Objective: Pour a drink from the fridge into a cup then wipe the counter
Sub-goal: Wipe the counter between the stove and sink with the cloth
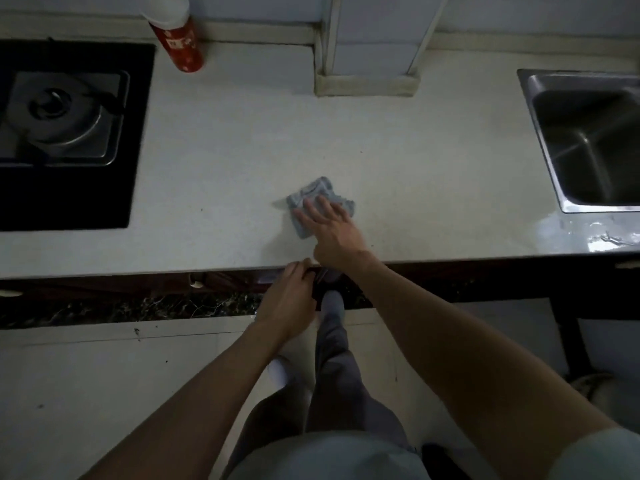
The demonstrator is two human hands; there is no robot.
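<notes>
Cloth (pixel 317 197) bunched mid-bench (pixel 225 150) under right grip (pixel 329 226): fingers straight, pressing flat, not clenched. Cloth pokes out at 11 o'clock from palm. Left grip (pixel 289 299) curls on bench front edge, 7 o'clock of cloth. Right grip nearer; likely wipes toward shiny patch (pixel 595 233), 3 o'clock.

Cloth (pixel 313 195) on the counter (pixel 433 161), near its front edge, with the right hand (pixel 332 230) flat on its near part. Well to the left of the cloth, the hob (pixel 65 133) set into the counter; behind and left, a canister (pixel 178 39) by the wall; directly behind, a wall column (pixel 367 64); well to the right, the sink (pixel 588 140). Just before the cloth, the left hand (pixel 289 299) grips the counter's front edge.
</notes>
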